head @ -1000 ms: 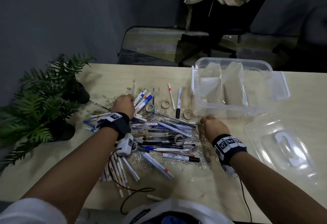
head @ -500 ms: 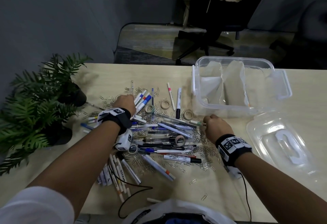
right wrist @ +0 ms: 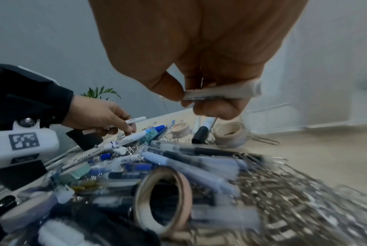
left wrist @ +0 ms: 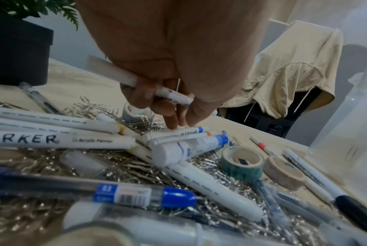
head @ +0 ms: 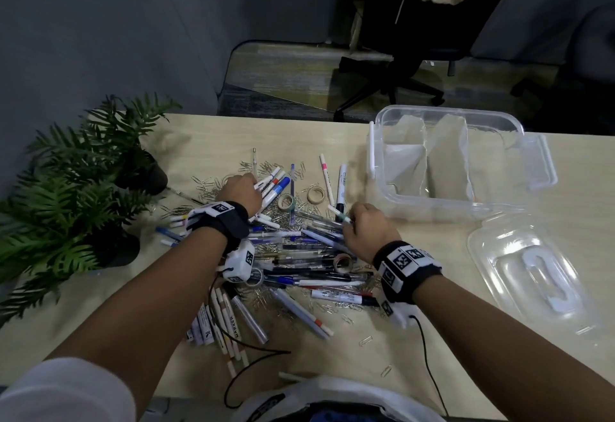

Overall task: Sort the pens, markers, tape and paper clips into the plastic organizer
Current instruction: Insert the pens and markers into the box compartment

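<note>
1. Head view: a heap of pens, markers, tape rolls and paper clips (head: pixel 266 248) is spread across the middle of the wooden table (head: pixel 332 135). The plastic organizer (head: pixel 446 162) is seen at upper right, open, its compartments almost bare apart from what looks like one thin pen against the right-hand divider. Its clear lid (head: pixel 532 271) lies at right, evidently set aside so that the compartments can be reached. The left hand (head: pixel 241 193) is lowered onto the upper left of the heap and the right hand (head: pixel 367 230) onto its right edge, the side nearest the organizer. Two potted plants (head: pixel 76 188) fill the left edge.

2. Left wrist view: a white marker (left wrist: pixel 157 89) is gripped crosswise in the curled fingers at centre frame, while two fingertips (left wrist: pixel 172 124) are stretched down to another white marker (left wrist: pixel 176 133) on the pile. Several pieces are probably being gathered in one hand before a trip is made. A teal tape roll (left wrist: pixel 242 162) and a beige tape roll (left wrist: pixel 283 173) lie at lower right.

3. Right wrist view: a slim pale pen (right wrist: pixel 222 92) is pinched between thumb and curled fingers at upper centre, lifted clear of the heap, presumably for carrying to the organizer. A tape roll (right wrist: pixel 163 203) stands blurred at bottom centre. Sorting is judged to be barely begun.
</note>
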